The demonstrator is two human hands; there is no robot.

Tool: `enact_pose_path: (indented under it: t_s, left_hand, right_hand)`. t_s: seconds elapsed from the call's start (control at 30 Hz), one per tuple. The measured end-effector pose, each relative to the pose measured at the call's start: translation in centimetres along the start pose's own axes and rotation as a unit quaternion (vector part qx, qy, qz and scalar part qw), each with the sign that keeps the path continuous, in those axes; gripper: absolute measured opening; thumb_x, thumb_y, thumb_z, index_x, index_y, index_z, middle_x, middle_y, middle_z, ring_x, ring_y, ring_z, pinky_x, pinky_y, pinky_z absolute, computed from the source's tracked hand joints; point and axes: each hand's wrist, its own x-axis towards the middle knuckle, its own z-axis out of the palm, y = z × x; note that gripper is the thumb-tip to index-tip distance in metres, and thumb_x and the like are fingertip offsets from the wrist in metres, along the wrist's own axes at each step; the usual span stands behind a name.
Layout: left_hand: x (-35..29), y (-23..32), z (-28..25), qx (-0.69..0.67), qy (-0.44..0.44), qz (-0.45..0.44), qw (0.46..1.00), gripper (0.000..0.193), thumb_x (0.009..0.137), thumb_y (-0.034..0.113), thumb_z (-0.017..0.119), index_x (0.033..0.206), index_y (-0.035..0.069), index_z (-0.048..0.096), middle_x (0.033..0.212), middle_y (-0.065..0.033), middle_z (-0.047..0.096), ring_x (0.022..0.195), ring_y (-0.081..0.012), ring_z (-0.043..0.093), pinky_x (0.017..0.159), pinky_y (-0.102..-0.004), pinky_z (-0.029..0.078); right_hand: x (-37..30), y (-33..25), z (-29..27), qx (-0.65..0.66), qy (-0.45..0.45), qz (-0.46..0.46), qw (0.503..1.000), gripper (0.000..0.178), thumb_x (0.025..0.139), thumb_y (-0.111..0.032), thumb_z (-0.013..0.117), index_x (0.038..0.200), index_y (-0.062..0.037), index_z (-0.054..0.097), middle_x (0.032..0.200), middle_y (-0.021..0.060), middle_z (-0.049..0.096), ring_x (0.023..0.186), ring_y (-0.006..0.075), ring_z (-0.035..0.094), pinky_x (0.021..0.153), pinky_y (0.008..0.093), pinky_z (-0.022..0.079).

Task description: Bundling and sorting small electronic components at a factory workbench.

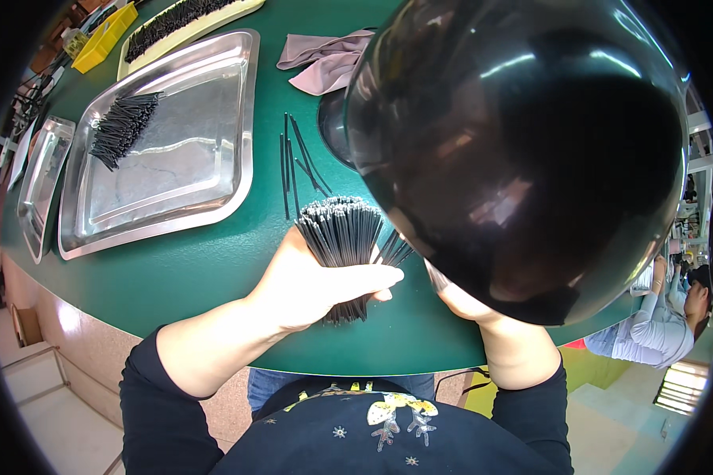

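Note:
My left hand (pixel 305 281) is closed round a thick upright bundle of thin black wires (pixel 339 233) with pale silvery tips. The thumb lies across the front of the bundle, and its lower ends show beneath the palm. A few black wires (pixel 394 249) slant out on the right side, between the bundle and my right hand (pixel 458 301). Most of that hand is hidden behind a large glossy black dome (pixel 523 158), so its fingers do not show. Several loose black wires (pixel 287 170) lie on the green table beyond the bundle.
A steel tray (pixel 190 194) at the left holds a heap of short black wires (pixel 125 127). Beside it are a narrower metal tray (pixel 36 190), a pale tray (pixel 214 20) of black pieces and a yellow bin (pixel 103 39). Pinkish cloth (pixel 325 63) lies behind. Another person (pixel 661 321) sits far right.

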Motion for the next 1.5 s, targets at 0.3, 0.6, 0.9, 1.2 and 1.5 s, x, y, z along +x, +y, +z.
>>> enact_pose_path:
  t_s: [0.3, 0.6, 0.9, 1.2, 1.5]
  left_hand:
    - [0.1, 0.3, -0.2, -0.079, -0.005, -0.09, 0.993, 0.013, 0.069, -0.001, 0.067, 0.074, 0.001, 0.055, 0.066, -0.0083, 0.058, 0.058, -0.0151, 0.059, 0.053, -0.024, 0.048]
    - [-0.1, 0.3, -0.3, -0.128, -0.052, -0.119, 0.983, 0.02, 0.068, -0.001, 0.067, 0.083, 0.001, 0.054, 0.067, -0.0072, 0.057, 0.058, -0.0148, 0.059, 0.053, -0.0244, 0.049]
    - [0.2, 0.2, -0.1, -0.108, -0.017, -0.082, 0.991, 0.022, 0.069, -0.005, 0.065, 0.085, 0.001, 0.053, 0.07, -0.0071, 0.057, 0.062, -0.0149, 0.06, 0.056, -0.0239, 0.05]
    - [0.1, 0.0, -0.2, -0.112, -0.011, -0.092, 0.989, 0.021, 0.07, -0.003, 0.065, 0.086, -0.001, 0.053, 0.07, -0.0095, 0.059, 0.06, -0.0167, 0.06, 0.056, -0.0261, 0.05]
    - [0.1, -0.4, -1.0, -0.215, -0.102, -0.146, 0.96, 0.026, 0.07, -0.006, 0.063, 0.092, 0.0, 0.05, 0.072, -0.0069, 0.055, 0.064, -0.019, 0.062, 0.057, -0.027, 0.052]
  right_hand:
    - [0.4, -0.2, 0.0, 0.011, 0.004, 0.0, 1.0, 0.032, 0.084, -0.012, 0.05, 0.114, -0.0017, 0.045, 0.094, 0.0086, 0.055, 0.076, 0.018, 0.055, 0.067, 0.0283, 0.045]
    - [0.7, -0.5, -0.7, 0.025, 0.005, 0.001, 1.0, 0.032, 0.084, -0.012, 0.05, 0.114, -0.0017, 0.045, 0.093, 0.0085, 0.055, 0.075, 0.0178, 0.055, 0.066, 0.0281, 0.045]
    - [0.5, -0.3, -0.1, 0.039, 0.014, 0.004, 0.999, 0.032, 0.084, -0.012, 0.05, 0.114, -0.0017, 0.045, 0.093, 0.0084, 0.055, 0.074, 0.0176, 0.055, 0.065, 0.0279, 0.045]
    - [0.2, -0.4, -0.4, 0.056, 0.019, 0.007, 0.998, 0.032, 0.084, -0.011, 0.05, 0.114, -0.0017, 0.045, 0.092, 0.0082, 0.055, 0.074, 0.0174, 0.055, 0.065, 0.0277, 0.046]
    - [0.3, -0.6, -0.7, 0.071, 0.02, 0.007, 0.997, 0.032, 0.084, -0.011, 0.049, 0.114, -0.0017, 0.045, 0.092, 0.0081, 0.055, 0.073, 0.0172, 0.055, 0.064, 0.0274, 0.046]
